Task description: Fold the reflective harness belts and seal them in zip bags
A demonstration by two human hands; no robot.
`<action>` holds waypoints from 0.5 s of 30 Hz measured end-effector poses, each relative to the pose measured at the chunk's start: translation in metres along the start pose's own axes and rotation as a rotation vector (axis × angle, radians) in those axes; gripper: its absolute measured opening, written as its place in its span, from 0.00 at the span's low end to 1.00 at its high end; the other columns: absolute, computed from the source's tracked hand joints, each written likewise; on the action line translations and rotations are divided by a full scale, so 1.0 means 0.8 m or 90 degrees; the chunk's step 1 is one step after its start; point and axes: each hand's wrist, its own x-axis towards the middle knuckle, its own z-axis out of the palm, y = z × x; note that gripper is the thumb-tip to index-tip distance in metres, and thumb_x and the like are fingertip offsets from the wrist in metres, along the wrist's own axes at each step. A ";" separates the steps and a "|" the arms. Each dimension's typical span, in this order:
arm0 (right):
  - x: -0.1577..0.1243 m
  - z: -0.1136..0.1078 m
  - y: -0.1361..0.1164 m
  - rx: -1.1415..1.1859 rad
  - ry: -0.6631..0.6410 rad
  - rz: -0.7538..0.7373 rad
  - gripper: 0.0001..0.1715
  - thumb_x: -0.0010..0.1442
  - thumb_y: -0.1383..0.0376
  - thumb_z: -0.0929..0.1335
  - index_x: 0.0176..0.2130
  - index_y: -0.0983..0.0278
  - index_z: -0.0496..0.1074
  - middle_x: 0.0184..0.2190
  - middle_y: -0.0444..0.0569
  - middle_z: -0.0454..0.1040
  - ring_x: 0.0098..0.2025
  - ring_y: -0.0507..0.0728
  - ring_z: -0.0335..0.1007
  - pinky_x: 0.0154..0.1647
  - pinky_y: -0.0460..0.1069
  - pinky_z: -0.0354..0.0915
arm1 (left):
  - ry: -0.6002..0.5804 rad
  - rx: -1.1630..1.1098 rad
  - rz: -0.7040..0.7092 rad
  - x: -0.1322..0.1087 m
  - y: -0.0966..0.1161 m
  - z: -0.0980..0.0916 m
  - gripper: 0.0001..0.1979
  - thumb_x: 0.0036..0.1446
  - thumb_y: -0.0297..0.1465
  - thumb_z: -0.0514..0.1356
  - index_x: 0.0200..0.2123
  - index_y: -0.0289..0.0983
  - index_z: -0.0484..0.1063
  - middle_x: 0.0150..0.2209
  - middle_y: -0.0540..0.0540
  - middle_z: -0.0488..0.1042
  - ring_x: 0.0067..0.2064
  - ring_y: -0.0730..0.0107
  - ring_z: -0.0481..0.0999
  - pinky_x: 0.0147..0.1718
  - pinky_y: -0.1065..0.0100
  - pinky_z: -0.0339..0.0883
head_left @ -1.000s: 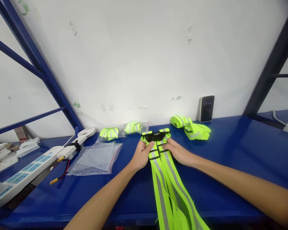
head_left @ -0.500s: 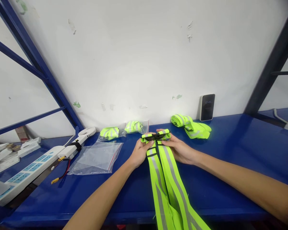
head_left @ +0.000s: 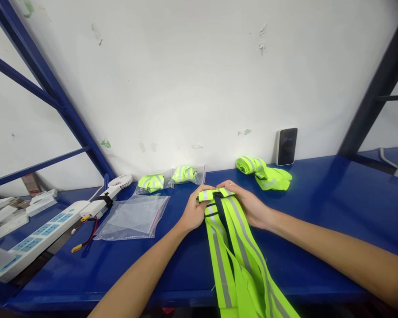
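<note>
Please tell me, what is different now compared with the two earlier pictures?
The left hand and right hand folded the far end of the reflective vest toward the person; its black part, on top before, is now mostly hidden. Both hands kept their hold. The zip bag and the loose vest by the wall did not move.

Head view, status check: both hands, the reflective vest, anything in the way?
Left hand and right hand both gripping folded top end of reflective vest. Vest's tail hangs over blue bench edge. Empty zip bag lies left, apart.
</note>
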 end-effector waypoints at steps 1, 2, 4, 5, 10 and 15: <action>0.000 -0.001 0.000 -0.011 -0.001 -0.005 0.12 0.56 0.56 0.69 0.38 0.59 0.68 0.28 0.41 0.70 0.28 0.54 0.69 0.31 0.48 0.66 | -0.004 -0.006 -0.008 -0.001 0.000 0.000 0.09 0.59 0.33 0.59 0.42 0.37 0.72 0.40 0.46 0.74 0.41 0.64 0.71 0.42 0.67 0.63; 0.000 -0.001 0.001 -0.022 0.004 -0.011 0.11 0.55 0.57 0.69 0.37 0.59 0.68 0.27 0.41 0.69 0.27 0.53 0.67 0.30 0.47 0.65 | -0.010 -0.018 -0.020 -0.001 0.000 -0.001 0.09 0.58 0.32 0.59 0.42 0.38 0.71 0.40 0.46 0.73 0.40 0.65 0.71 0.40 0.68 0.63; 0.001 -0.001 0.002 -0.045 0.025 -0.017 0.12 0.54 0.58 0.69 0.37 0.59 0.66 0.26 0.39 0.68 0.25 0.52 0.65 0.27 0.46 0.63 | -0.015 -0.064 -0.055 -0.003 -0.001 -0.001 0.10 0.56 0.31 0.60 0.42 0.38 0.69 0.39 0.48 0.72 0.38 0.68 0.69 0.37 0.70 0.63; 0.001 -0.001 0.003 -0.054 0.034 -0.020 0.12 0.54 0.58 0.70 0.37 0.59 0.66 0.25 0.39 0.67 0.24 0.52 0.65 0.26 0.46 0.63 | -0.015 -0.097 -0.077 -0.004 -0.001 0.000 0.11 0.55 0.31 0.60 0.43 0.39 0.68 0.38 0.49 0.71 0.36 0.69 0.69 0.36 0.71 0.62; 0.004 -0.004 0.003 -0.065 0.037 -0.034 0.15 0.53 0.58 0.70 0.39 0.58 0.65 0.25 0.38 0.69 0.22 0.52 0.65 0.24 0.46 0.62 | -0.038 -0.242 -0.159 -0.011 0.005 0.005 0.27 0.51 0.30 0.65 0.53 0.46 0.59 0.36 0.53 0.68 0.34 0.72 0.70 0.34 0.71 0.65; 0.011 -0.012 0.002 -0.060 0.062 -0.058 0.24 0.52 0.62 0.69 0.50 0.56 0.65 0.27 0.40 0.73 0.25 0.54 0.69 0.27 0.48 0.65 | 0.012 -0.232 -0.146 -0.007 0.006 0.013 0.45 0.49 0.30 0.68 0.65 0.47 0.47 0.45 0.47 0.73 0.44 0.64 0.75 0.47 0.63 0.68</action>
